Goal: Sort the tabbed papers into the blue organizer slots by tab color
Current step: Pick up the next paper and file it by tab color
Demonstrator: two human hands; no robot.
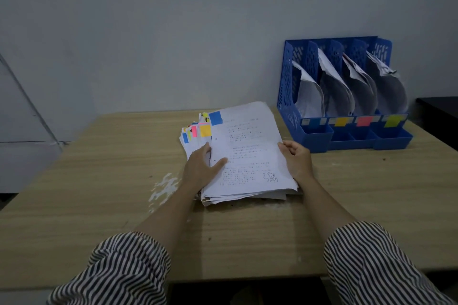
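A stack of printed papers (pixel 247 156) lies in the middle of the wooden table (pixel 99 181), with blue, orange, pink and yellow tabs (pixel 205 130) sticking out at its far left corner. The top sheet carries a blue tab (pixel 215 118). My left hand (pixel 202 168) holds the top sheet's left edge, thumb on top and fingers underneath. My right hand (pixel 296 158) grips the right edge of the top sheets. The blue organizer (pixel 317 136) stands at the back right; its slots, labelled blue, orange, pink and yellow from left to right, each hold curled papers.
A grey wall runs behind the table. A patch of chipped white surface (pixel 163 188) marks the tabletop left of the stack. A dark object (pixel 438 116) sits at the far right edge, beyond the organizer. My striped sleeves fill the bottom of the view.
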